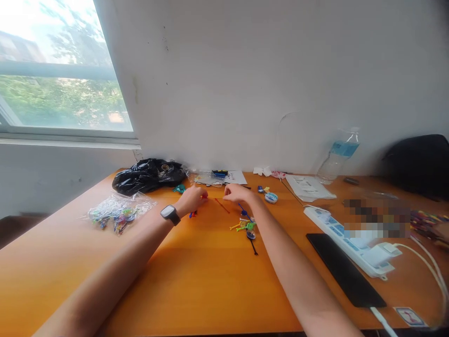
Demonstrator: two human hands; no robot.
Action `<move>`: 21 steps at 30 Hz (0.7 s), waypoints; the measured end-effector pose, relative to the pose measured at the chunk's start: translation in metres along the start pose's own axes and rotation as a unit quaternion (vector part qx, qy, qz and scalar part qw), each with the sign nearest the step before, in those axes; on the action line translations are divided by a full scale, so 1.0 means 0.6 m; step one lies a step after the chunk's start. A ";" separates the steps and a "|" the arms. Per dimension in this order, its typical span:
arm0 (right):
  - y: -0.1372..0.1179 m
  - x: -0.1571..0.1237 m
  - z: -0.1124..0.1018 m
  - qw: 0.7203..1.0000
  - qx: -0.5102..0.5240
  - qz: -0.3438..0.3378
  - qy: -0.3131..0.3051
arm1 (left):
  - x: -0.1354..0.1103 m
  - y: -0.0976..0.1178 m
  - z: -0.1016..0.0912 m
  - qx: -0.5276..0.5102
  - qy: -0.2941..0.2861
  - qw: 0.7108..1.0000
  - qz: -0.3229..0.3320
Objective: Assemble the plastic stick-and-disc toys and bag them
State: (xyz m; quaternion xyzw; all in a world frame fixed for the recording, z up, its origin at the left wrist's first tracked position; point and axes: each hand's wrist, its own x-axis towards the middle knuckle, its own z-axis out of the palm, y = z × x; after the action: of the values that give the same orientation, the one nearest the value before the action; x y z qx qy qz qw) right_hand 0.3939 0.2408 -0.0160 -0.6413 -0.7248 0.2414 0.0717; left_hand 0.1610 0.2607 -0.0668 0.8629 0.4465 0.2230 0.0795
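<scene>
My left hand [191, 200], with a dark watch [170, 214] on its wrist, is closed with its fingertips at a small red piece [204, 196]. Just below that hand lies a small blue and red piece [192, 214]. My right hand [238, 193] has its fingers pinched together above the table; what they hold is too small to make out. Between the hands is a thin orange-red stick [222, 206]. Near my right forearm, a loose group of plastic pieces [248, 226] in yellow, green and blue lies with a black stick [254, 246].
A clear bag of colourful pieces [117, 213] lies left, a black plastic bag [149, 175] behind it. Rightward are a round tin [271, 198], papers [310, 187], a bottle [338, 157], a power strip [342, 241] and a black tablet-like slab [345, 269]. Another person's hand [440, 231] shows far right.
</scene>
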 end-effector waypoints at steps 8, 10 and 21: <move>0.001 -0.049 -0.037 0.946 -0.137 -0.020 -0.292 | 0.003 0.011 -0.032 0.058 0.037 0.997 0.040; 0.000 -0.044 -0.027 0.947 -0.151 0.009 -0.282 | 0.006 0.012 -0.041 0.057 0.047 0.996 0.045; 0.004 -0.048 -0.041 0.953 0.213 -0.159 -0.148 | 0.002 0.057 -0.124 -0.140 0.066 0.985 0.081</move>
State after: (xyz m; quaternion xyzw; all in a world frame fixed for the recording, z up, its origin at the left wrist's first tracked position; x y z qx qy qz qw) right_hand 0.4111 0.2192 0.0105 -0.4444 -0.7517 0.4678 0.1365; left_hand 0.1528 0.2370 0.0108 0.8601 0.3433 0.3456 0.1516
